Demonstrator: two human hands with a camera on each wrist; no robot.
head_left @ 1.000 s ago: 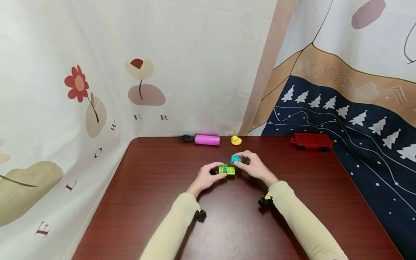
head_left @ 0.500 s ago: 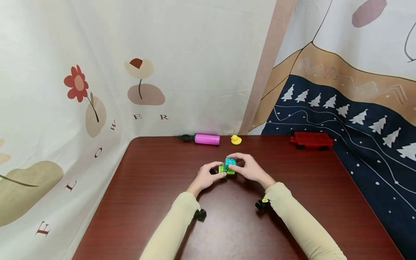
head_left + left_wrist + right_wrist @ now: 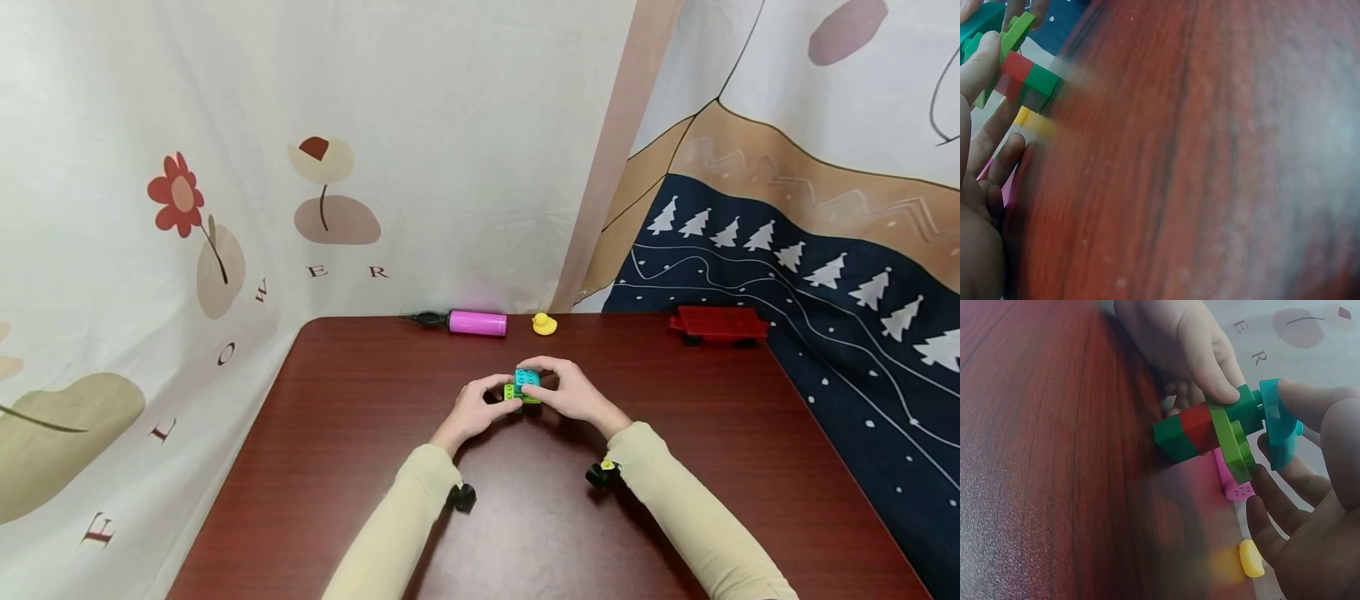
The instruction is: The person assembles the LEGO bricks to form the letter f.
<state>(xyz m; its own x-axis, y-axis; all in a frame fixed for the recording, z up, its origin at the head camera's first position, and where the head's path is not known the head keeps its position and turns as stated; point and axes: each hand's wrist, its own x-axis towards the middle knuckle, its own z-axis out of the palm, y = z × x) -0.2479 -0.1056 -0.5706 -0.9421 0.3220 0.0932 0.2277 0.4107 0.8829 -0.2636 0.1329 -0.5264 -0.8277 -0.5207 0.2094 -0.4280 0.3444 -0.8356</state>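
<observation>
Near the table's far side, my left hand (image 3: 472,410) grips a small stack of toy building bricks between thumb and fingers. In the right wrist view the stack runs upward from a green brick (image 3: 1174,439) through a red brick (image 3: 1198,429) and a long lime-green brick (image 3: 1230,447) to an upper green brick (image 3: 1247,407). My right hand (image 3: 573,393) pinches a teal brick (image 3: 527,380) over the top of the stack. The teal brick is right at the upper green brick's studs, some of which show in a narrow gap beneath it.
Along the back edge of the dark red wooden table (image 3: 360,383) lie a pink hand pump (image 3: 477,323) and a yellow rubber duck (image 3: 544,324). A red toy wagon (image 3: 720,324) stands at the far right corner. Printed curtains (image 3: 465,150) hang behind the table.
My right hand has carried the teal brick leftward, from beside the stack to over its upper green brick. My left hand has stayed in place around the stack.
</observation>
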